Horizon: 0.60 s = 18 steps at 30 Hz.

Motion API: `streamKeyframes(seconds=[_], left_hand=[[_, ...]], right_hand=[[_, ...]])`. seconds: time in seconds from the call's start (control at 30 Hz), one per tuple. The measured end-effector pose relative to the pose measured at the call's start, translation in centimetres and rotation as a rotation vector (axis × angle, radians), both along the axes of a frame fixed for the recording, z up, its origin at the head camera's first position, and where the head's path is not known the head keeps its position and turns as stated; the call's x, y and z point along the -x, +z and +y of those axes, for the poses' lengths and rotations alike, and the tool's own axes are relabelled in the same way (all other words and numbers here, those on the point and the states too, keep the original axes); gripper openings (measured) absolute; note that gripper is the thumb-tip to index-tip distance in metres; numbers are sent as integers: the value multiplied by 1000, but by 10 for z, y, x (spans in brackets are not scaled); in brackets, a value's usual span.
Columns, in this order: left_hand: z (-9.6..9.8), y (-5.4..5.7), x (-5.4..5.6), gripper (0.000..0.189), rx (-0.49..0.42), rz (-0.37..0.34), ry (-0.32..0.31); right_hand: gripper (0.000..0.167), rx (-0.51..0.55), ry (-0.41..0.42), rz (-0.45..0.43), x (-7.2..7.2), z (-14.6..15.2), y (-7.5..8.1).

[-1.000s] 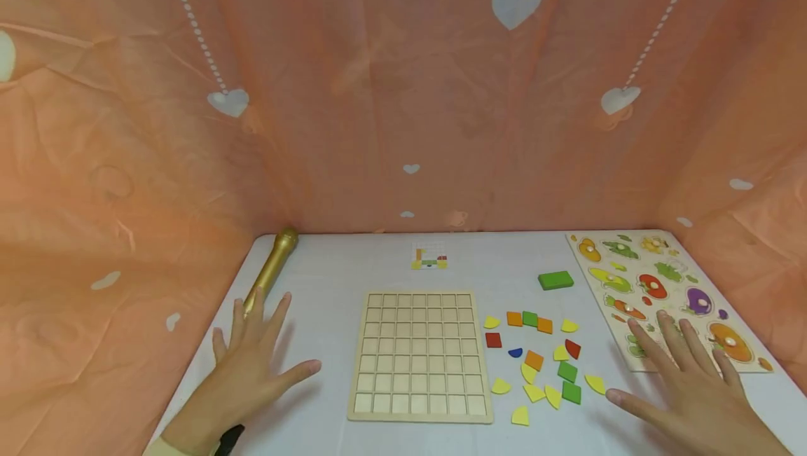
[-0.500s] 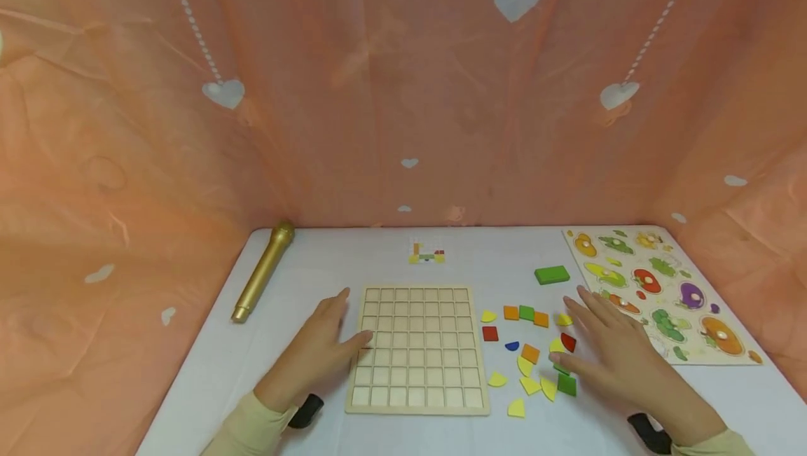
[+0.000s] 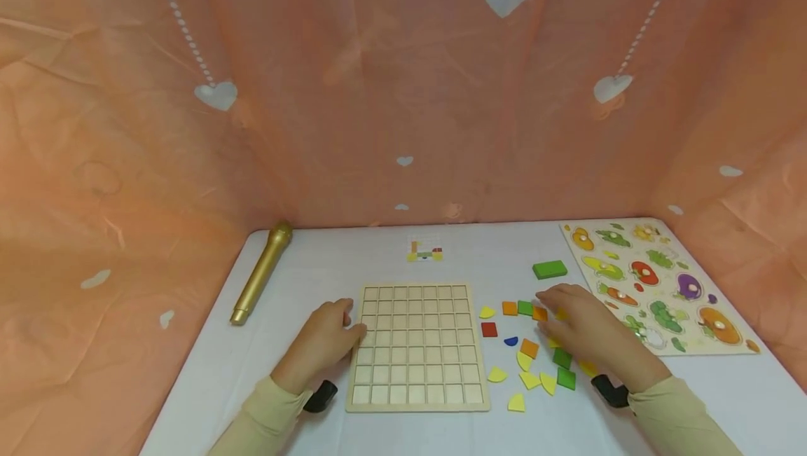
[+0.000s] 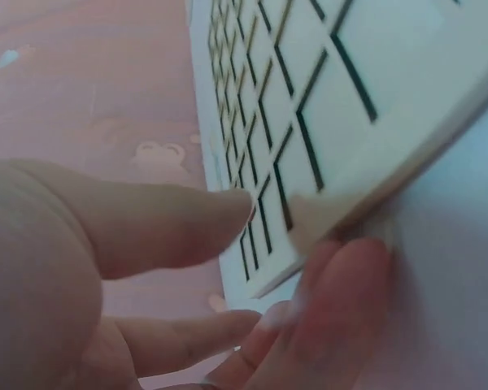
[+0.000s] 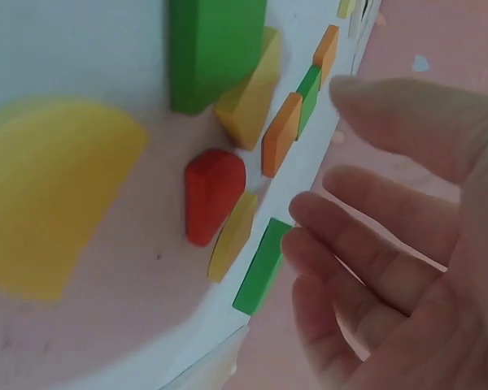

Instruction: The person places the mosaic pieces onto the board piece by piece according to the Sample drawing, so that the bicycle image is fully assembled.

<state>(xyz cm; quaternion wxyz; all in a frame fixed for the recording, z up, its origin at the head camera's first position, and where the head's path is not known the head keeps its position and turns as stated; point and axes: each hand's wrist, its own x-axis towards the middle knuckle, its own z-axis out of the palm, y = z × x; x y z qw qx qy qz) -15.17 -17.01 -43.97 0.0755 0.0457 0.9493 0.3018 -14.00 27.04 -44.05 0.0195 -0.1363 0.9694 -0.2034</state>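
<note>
My left hand [image 3: 321, 344] holds the left edge of a wooden grid board [image 3: 417, 354] that lies flat on the table. In the left wrist view the thumb overlaps the board's face [image 4: 390, 89], and curled fingers meet its side. My right hand [image 3: 586, 326] hovers over loose pieces right of the board, fingers loosely bent and nothing between them. Below it in the right wrist view are a red piece [image 5: 215, 195], a yellow piece [image 5: 57, 195] and a green square [image 5: 215, 53]. Orange squares [image 3: 529, 349] and a blue half-round piece [image 3: 511, 341] lie nearer the board.
A small printed pattern card [image 3: 424, 248] lies behind the board. On the left is a gold microphone [image 3: 261, 274]. A green block [image 3: 550, 270] sits behind the loose pieces, and a vegetable puzzle board [image 3: 662, 284] lies at the right. A patterned orange cloth [image 3: 378, 127] hangs around the table.
Both hands have come inward from the table's sides. The left has taken hold of the board's left edge. The right has moved left from the puzzle board over the loose pieces.
</note>
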Motion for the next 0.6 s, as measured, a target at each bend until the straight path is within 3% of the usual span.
streamKeyframes(seconds=[0.23, 0.47, 0.6], left_hand=[[-2, -7, 5, 62, -13, -47, 13], [-2, -9, 5, 66, -145, -122, 21], [-3, -9, 5, 68, -168, -160, 34]], right_hand=[[31, -44, 24, -37, 10, -3, -1], [24, -71, 22, -73, 11, -1, -2], [23, -64, 20, -79, 13, -2, -2]])
